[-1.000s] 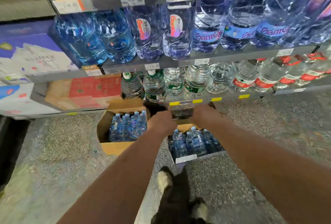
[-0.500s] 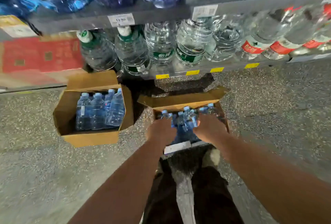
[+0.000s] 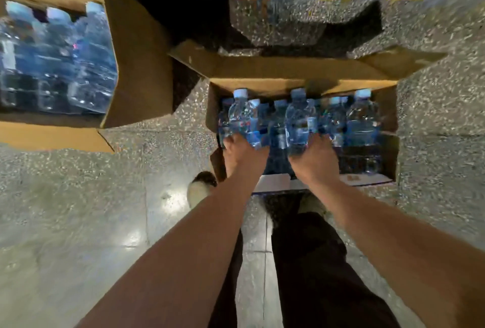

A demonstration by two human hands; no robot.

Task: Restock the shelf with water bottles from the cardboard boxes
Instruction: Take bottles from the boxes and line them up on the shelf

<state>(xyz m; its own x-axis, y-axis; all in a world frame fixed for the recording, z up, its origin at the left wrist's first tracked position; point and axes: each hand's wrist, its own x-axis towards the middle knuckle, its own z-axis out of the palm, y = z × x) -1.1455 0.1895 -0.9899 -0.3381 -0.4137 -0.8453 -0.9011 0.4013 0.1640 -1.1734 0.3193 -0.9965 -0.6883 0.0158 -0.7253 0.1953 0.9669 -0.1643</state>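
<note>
Head view: left hand (image 3: 242,154) clamped round a clear blue plastic water bottle (image 3: 240,115), right hand (image 3: 312,159) gripping a second bottle (image 3: 299,123), both standing in the open brown cardboard box (image 3: 288,83) on the speckled floor (image 3: 433,144).

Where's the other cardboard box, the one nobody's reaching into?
In the head view the other box sits open on the floor at upper left, left of the box where the left hand and right hand each grip a water bottle.
</note>
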